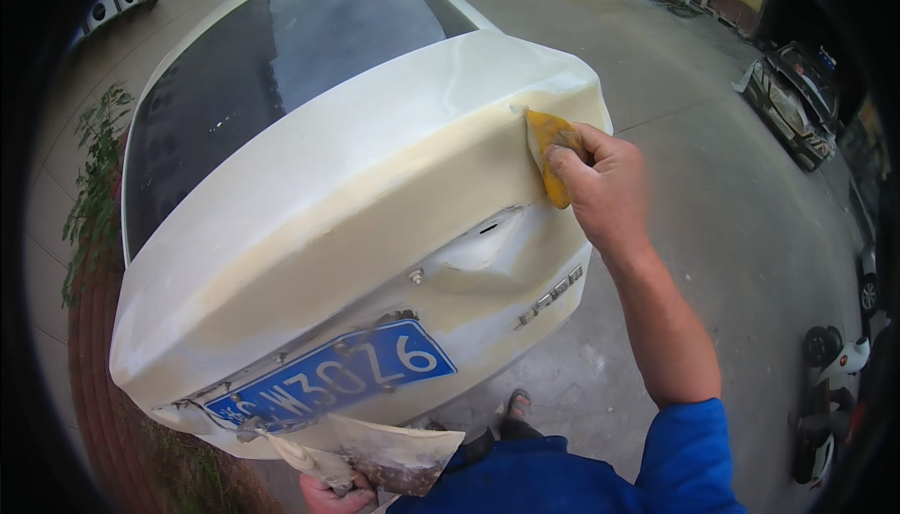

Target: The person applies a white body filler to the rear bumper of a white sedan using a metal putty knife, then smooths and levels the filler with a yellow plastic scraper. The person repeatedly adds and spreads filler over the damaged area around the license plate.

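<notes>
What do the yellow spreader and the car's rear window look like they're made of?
Yellow spreader in the right hand: probably dull plastic or rubber, judging by its thin, smeared body. Rear window: apparently glossy dark glass, given cloudlike reflections.

Stained yellow spreader (545,139) against right end of white trunk lid (375,200) coated in beige filler, smeared mixing board (422,460) near lid's lower edge.

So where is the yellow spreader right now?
In the head view, the yellow spreader is right of centre, pinched in the right hand at the right end of the trunk lid, above the metal lettering.
</notes>
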### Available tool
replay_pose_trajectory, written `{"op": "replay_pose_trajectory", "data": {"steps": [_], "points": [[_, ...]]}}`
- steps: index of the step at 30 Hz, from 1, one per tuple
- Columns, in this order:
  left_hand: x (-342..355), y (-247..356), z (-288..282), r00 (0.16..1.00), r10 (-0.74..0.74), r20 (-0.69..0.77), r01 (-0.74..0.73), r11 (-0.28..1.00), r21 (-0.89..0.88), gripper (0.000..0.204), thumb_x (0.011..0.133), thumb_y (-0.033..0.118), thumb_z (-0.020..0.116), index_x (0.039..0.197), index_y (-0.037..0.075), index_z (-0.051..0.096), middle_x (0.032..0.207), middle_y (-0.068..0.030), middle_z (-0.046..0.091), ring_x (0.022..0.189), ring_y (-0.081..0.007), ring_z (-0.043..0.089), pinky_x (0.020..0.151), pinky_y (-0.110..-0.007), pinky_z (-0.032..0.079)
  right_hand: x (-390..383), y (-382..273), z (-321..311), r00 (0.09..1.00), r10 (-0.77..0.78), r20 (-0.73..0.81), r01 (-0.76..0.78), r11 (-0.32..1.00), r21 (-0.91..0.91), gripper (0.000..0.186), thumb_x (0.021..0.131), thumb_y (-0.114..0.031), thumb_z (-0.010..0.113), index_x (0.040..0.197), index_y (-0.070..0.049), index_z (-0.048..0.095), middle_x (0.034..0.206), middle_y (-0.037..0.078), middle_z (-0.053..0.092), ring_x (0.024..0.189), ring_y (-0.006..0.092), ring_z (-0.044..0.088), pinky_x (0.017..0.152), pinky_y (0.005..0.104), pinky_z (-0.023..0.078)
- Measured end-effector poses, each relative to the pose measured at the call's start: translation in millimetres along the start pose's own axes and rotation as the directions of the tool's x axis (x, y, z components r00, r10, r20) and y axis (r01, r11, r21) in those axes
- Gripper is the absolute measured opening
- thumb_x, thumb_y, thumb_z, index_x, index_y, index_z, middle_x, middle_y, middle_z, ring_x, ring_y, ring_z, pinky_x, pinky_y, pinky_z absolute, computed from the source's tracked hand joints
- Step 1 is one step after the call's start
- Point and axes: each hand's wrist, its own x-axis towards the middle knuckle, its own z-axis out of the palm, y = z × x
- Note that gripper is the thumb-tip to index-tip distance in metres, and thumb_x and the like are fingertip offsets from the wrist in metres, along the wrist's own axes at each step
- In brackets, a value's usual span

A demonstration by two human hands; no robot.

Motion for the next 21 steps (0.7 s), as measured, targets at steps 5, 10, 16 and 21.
{"op": "replay_pose_trajectory", "data": {"steps": [5, 10, 16, 21], "points": [[-1, 6, -34, 0.998, -0.044, 0.037, 0.043, 0.999, 0.031, 0.023, 0.076, 0.008, 0.076, 0.066, -0.005, 0.059, 0.056, -0.0126, 0.06, 0.047, -0.0212, 0.059, 0.046, -0.032, 0.049, -47, -38, 45, 0.989, -0.148, -0.017, 0.147, 0.989, -0.024, 0.019, 0.086, -0.003, 0.063, 0.101, 0.002, 0.072, 0.075, 0.012, 0.069, 0.064, 0.0154, 0.062, 0.062, 0.0312, 0.049], [-16, 17, -61, 0.99, -0.117, 0.08, 0.112, 0.992, 0.059, 0.018, 0.079, 0.005, 0.073, 0.07, -0.003, 0.059, 0.06, -0.011, 0.059, 0.053, -0.0191, 0.056, 0.05, -0.032, 0.047, -94, -62, 92, 0.922, -0.388, 0.02, 0.388, 0.918, -0.08, 0.026, 0.084, 0.001, 0.065, 0.109, 0.0, 0.072, 0.092, 0.017, 0.073, 0.071, 0.0219, 0.067, 0.066, 0.0316, 0.053], [-31, 5, -85, 0.993, -0.056, 0.103, 0.045, 0.993, 0.112, 0.014, 0.077, 0.004, 0.072, 0.071, -0.003, 0.062, 0.063, -0.0109, 0.062, 0.054, -0.0173, 0.057, 0.05, -0.03, 0.046, -133, -87, 135, 0.847, -0.471, 0.245, 0.454, 0.882, 0.125, 0.031, 0.082, -0.003, 0.066, 0.113, -0.002, 0.071, 0.095, 0.021, 0.071, 0.077, 0.037, 0.066, 0.07, 0.0389, 0.055], [-49, -11, -93, 0.995, -0.094, -0.035, 0.1, 0.954, 0.282, 0.009, 0.077, 0.001, 0.069, 0.071, -0.003, 0.063, 0.063, -0.01, 0.063, 0.053, -0.0156, 0.057, 0.049, -0.029, 0.045, -40, -69, 19, 0.976, -0.025, 0.217, 0.03, 0.999, -0.019, 0.022, 0.082, -0.009, 0.06, 0.094, 0.004, 0.073, 0.073, 0.005, 0.066, 0.067, 0.0096, 0.058, 0.061, 0.0262, 0.047]]}}
